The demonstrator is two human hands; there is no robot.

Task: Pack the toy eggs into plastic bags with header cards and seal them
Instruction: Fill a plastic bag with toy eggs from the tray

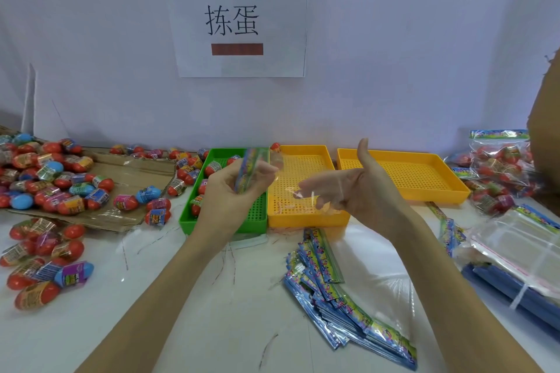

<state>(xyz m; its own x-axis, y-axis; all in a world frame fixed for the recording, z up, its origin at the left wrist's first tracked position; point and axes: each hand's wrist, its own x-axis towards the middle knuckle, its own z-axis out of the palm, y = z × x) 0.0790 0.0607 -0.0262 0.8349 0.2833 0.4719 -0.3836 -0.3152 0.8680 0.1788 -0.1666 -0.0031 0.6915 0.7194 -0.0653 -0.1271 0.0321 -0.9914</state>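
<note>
The left hand [230,188] pinches a bag [274,179] by its header card [251,172], held above the near end of the green tray [222,222], the card's long axis running steeply up and slightly right; the clear film trails right over the middle yellow tray [303,216] to the right hand [351,191], whose fingers look slipped into the bag mouth, thumb raised, though the film blurs them and I cannot tell if they pinch it; eggs [194,175] lie in the green tray just behind the left hand, nearer it than the right; the bag's edges are hard to trace.
</note>
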